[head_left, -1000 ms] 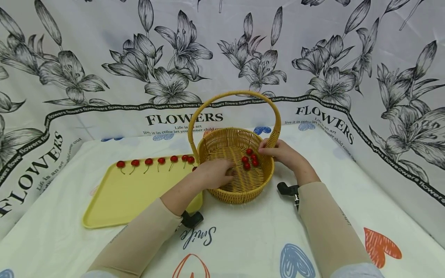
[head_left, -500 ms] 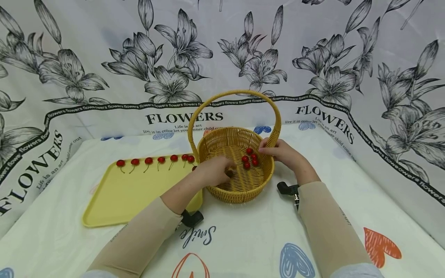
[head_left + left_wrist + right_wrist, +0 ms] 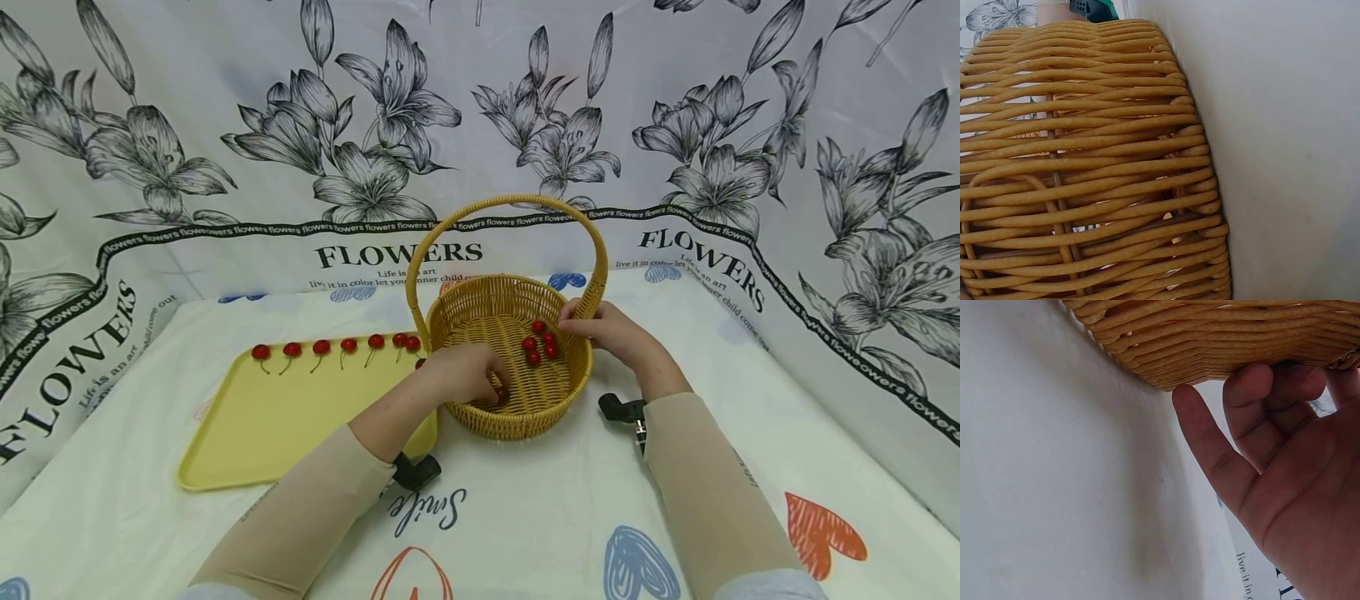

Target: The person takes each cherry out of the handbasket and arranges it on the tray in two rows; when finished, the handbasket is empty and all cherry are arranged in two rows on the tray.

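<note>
Lift your left hand (image 3: 461,372) straight up out of the basket (image 3: 525,417) so the cherry (image 3: 499,393) at its fingertips clears the rim — it sits low by the near wall, and the fingers curl over it, apparently pinching it. Your right hand (image 3: 611,331) steadies the rim by the handle, fingers curled against the weave.

The backdrop cloth (image 3: 675,100) behind the basket (image 3: 517,408) has "FLOWERS" printed big in black three times: right behind the basket handle, again off to its right, and partly cut off at far left. Under the middle one there's small print, roughly "Life is an art / live it in color let your inner child come...", and a wavy black ribbon repeats "flowers". In front of the basket, the desk (image 3: 540,525) cover says "Smile" in script.
</note>
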The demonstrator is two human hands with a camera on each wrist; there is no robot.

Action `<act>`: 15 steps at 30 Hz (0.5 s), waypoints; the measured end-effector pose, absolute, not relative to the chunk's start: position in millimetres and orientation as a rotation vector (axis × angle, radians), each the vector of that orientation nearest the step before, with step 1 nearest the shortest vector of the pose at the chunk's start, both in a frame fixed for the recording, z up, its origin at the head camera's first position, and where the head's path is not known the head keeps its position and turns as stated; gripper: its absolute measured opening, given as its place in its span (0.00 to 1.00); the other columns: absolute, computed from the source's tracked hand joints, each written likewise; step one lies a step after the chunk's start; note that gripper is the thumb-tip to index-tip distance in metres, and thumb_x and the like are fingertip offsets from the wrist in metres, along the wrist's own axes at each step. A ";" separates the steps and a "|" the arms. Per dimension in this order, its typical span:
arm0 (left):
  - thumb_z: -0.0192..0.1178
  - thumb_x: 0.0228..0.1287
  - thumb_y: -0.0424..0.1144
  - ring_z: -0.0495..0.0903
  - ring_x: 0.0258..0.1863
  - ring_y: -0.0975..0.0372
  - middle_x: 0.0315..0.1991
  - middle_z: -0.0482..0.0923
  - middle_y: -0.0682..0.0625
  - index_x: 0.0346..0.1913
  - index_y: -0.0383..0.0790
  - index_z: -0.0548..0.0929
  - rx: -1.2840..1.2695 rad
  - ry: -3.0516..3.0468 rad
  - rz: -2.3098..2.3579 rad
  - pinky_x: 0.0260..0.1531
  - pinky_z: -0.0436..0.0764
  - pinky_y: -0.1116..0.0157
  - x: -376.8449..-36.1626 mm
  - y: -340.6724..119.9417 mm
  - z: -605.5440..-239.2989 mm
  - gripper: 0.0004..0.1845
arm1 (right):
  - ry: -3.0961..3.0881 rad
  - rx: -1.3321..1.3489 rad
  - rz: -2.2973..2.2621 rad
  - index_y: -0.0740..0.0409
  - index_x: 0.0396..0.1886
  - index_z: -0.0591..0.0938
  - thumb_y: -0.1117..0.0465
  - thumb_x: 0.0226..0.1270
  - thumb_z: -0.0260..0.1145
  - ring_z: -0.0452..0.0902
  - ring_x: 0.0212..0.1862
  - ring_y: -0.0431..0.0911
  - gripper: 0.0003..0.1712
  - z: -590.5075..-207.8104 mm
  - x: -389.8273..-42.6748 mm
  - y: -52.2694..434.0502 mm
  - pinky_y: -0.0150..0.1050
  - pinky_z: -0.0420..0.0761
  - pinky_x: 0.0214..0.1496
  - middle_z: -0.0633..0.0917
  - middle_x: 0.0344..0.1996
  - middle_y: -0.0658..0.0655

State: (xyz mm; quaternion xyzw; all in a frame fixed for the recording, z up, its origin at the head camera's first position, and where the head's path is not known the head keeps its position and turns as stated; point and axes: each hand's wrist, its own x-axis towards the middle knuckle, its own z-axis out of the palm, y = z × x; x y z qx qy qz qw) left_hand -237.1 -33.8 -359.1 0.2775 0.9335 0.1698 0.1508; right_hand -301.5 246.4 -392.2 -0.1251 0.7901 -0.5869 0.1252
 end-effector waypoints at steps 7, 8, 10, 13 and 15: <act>0.75 0.60 0.44 0.78 0.34 0.61 0.33 0.82 0.59 0.35 0.53 0.88 0.761 2.725 0.450 0.33 0.77 0.61 -236.8 -33.2 -360.6 0.05 | 2.304 -0.371 -1.710 0.66 0.52 0.79 0.56 0.73 0.67 0.78 0.59 0.57 0.18 -390.8 -300.3 246.4 0.56 0.75 0.63 0.81 0.55 0.66; 0.75 0.60 0.46 0.79 0.33 0.61 0.32 0.82 0.59 0.34 0.52 0.87 0.758 2.734 0.447 0.32 0.77 0.61 -236.7 -33.0 -360.9 0.06 | 2.306 -0.374 -1.708 0.66 0.53 0.78 0.56 0.74 0.67 0.78 0.60 0.57 0.18 -390.9 -300.2 246.5 0.56 0.75 0.63 0.82 0.55 0.66; 0.75 0.60 0.47 0.78 0.31 0.61 0.31 0.81 0.58 0.34 0.50 0.84 0.757 2.745 0.456 0.30 0.77 0.61 -236.7 -32.9 -361.3 0.09 | 2.310 -0.372 -1.707 0.66 0.53 0.78 0.56 0.74 0.67 0.78 0.60 0.56 0.19 -391.4 -300.1 246.7 0.57 0.75 0.63 0.82 0.55 0.66; 0.74 0.61 0.44 0.77 0.31 0.61 0.32 0.80 0.55 0.37 0.47 0.80 0.760 2.730 0.522 0.30 0.76 0.62 -236.8 -33.4 -361.0 0.11 | 2.310 -0.371 -1.706 0.65 0.52 0.79 0.55 0.73 0.67 0.77 0.60 0.56 0.19 -391.9 -299.7 246.5 0.57 0.74 0.64 0.82 0.55 0.65; 0.74 0.61 0.42 0.77 0.32 0.60 0.33 0.79 0.53 0.39 0.46 0.78 0.774 2.716 0.574 0.30 0.75 0.63 -237.1 -34.1 -360.6 0.13 | 2.305 -0.368 -1.710 0.65 0.52 0.79 0.55 0.73 0.68 0.77 0.60 0.56 0.19 -391.8 -299.2 245.9 0.58 0.74 0.64 0.82 0.55 0.65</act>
